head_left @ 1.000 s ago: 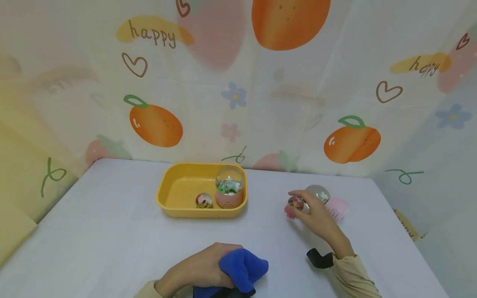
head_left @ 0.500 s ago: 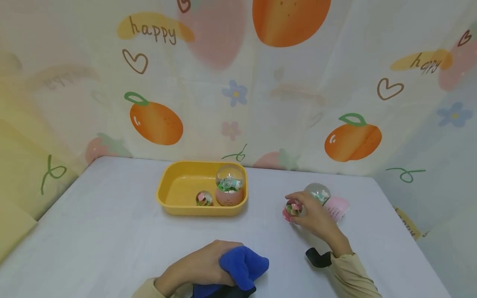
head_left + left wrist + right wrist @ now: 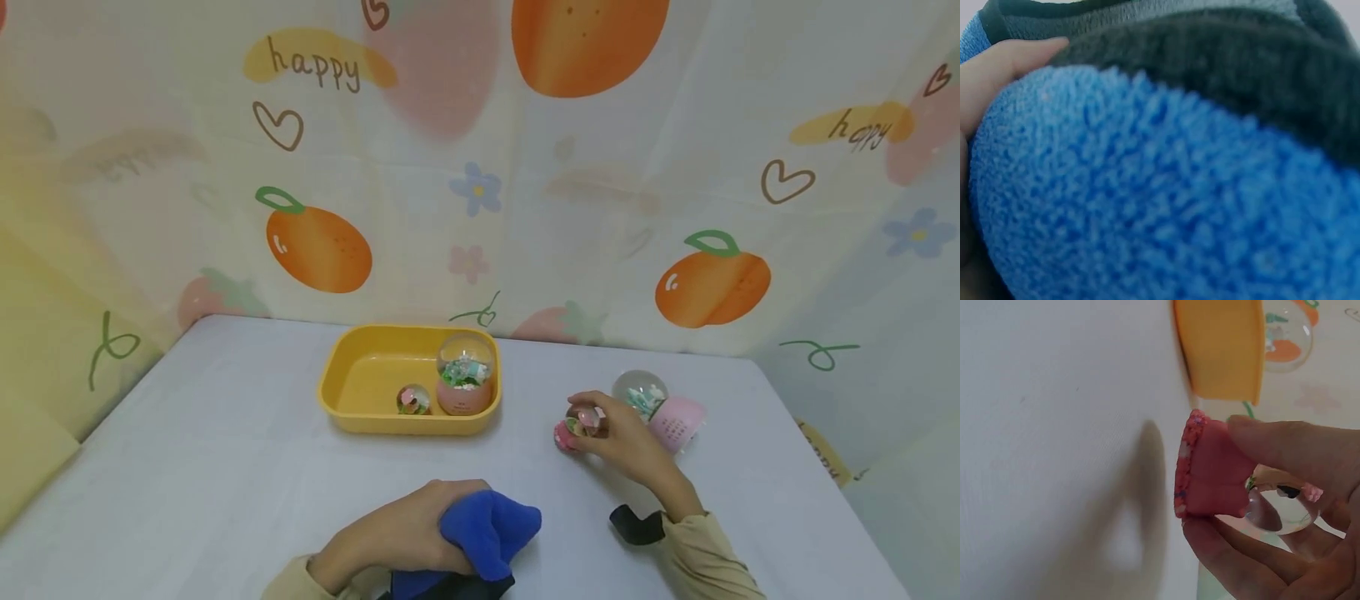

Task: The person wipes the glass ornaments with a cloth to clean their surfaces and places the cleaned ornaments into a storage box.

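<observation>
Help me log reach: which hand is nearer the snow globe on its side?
Right: the right hand is close beside the snow globe; the left hand, gripping blue cloth, is farther left.

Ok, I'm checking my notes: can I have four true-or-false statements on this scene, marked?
1. The right hand grips a small, pink-based clear globe. True.
2. The left hand holds an orange ball. False: it holds a fuzzy blue cloth.
3. A large, pink-based clear globe stands in the yellow rectangular plastic tray. True.
4. All globes stand upright. False: another large clear globe lies tipped over on the white table.
</observation>
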The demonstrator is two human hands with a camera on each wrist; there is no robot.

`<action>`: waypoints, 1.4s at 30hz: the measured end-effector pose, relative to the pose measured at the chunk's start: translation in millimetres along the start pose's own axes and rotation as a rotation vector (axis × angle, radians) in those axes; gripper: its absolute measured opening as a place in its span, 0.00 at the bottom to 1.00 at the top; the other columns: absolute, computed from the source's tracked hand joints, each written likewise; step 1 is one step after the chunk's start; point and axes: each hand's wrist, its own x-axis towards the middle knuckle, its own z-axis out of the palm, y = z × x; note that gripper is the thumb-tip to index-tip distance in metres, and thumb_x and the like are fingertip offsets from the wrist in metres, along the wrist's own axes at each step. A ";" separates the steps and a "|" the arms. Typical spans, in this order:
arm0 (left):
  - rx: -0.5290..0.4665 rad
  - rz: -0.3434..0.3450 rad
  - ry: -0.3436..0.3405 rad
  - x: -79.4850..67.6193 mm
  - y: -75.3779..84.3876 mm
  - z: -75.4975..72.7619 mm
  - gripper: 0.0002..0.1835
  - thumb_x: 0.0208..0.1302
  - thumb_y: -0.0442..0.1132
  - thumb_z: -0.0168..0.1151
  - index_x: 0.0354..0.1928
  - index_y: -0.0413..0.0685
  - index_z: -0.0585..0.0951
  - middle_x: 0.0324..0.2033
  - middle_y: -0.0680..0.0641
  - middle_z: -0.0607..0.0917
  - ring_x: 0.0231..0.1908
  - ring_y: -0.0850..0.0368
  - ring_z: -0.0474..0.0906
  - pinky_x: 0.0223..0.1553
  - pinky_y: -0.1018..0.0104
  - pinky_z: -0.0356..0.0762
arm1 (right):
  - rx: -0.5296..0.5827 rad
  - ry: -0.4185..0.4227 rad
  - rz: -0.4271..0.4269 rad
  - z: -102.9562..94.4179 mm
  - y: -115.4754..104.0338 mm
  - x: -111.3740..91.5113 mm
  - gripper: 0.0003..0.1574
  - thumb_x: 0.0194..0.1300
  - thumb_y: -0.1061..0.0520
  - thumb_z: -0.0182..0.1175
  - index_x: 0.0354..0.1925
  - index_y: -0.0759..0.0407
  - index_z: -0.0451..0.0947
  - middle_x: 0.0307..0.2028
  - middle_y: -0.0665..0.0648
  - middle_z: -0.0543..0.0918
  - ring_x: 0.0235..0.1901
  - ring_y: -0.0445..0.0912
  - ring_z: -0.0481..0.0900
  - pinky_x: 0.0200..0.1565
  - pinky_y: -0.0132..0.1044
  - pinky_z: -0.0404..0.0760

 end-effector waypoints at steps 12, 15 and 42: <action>0.051 0.050 0.240 -4.5 5.8 -9.8 0.22 0.58 0.43 0.70 0.54 0.58 0.77 0.47 0.57 0.85 0.46 0.59 0.80 0.54 0.62 0.75 | 0.282 -0.032 0.054 5.9 -24.7 -0.2 0.37 0.57 0.60 0.72 0.60 0.68 0.66 0.55 0.68 0.78 0.35 0.45 0.84 0.38 0.27 0.82; 0.057 0.048 0.298 -6.0 8.4 -10.9 0.24 0.59 0.44 0.70 0.57 0.56 0.76 0.50 0.55 0.85 0.48 0.58 0.79 0.55 0.60 0.75 | 0.315 -0.046 0.056 9.8 -28.4 -1.7 0.36 0.56 0.59 0.73 0.56 0.65 0.65 0.54 0.67 0.79 0.40 0.47 0.85 0.42 0.28 0.82; 0.015 0.096 0.679 -9.5 15.8 -13.6 0.26 0.56 0.38 0.72 0.57 0.50 0.75 0.52 0.48 0.83 0.50 0.52 0.78 0.57 0.54 0.74 | 0.290 -0.139 -0.175 32.7 -63.2 -14.7 0.31 0.57 0.59 0.72 0.55 0.57 0.69 0.53 0.60 0.82 0.45 0.47 0.86 0.50 0.36 0.84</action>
